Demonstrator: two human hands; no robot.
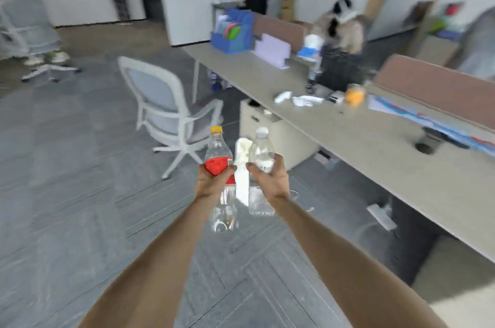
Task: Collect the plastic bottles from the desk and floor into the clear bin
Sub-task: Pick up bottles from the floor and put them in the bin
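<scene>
My left hand grips a clear plastic bottle with a red label and yellow cap, held upright above the floor. My right hand grips a clear bottle with a white cap. Between the two hands a third, whitish bottle shows; I cannot tell which hand holds it. A long beige desk runs along the right. On it lie a crumpled whitish plastic bottle and an orange object. No clear bin is in view. The frame is blurred.
A white office chair stands on the grey floor ahead left, another chair at far left. A drawer cabinet sits under the desk. Two people are at the far end. Blue file holder on the desk.
</scene>
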